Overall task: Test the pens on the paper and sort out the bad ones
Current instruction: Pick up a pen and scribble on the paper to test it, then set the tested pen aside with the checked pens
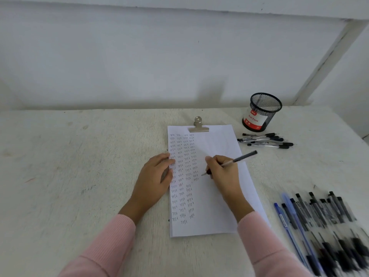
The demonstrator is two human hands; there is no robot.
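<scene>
Right hand (223,172), in a pink ribbed sleeve, was closed around a clear-barrelled ballpoint pen with a black cap end (232,161), its tip down at the white sheet of paper (215,196) just below the last word of the fourth column. Columns of small handwritten "test" words (182,172) filled the left half of the sheet. Left hand (154,176) lay flat, fingers loosely spread and holding nothing, pressing the sheet's left edge. A silver bulldog clip (198,125) gripped the top of the paper, toward the far edge of the whitewashed wooden table (79,166). Near the far right corner stood a black wire-mesh pen cup with a red-and-white label (261,112), and just in front of it, beside the paper's top right corner, lay a small group of clear pens with black caps (266,139). Along the table's right edge, nearer the person, a large row of black and blue pens (323,222) lay side by side, blurred toward the near corner.
</scene>
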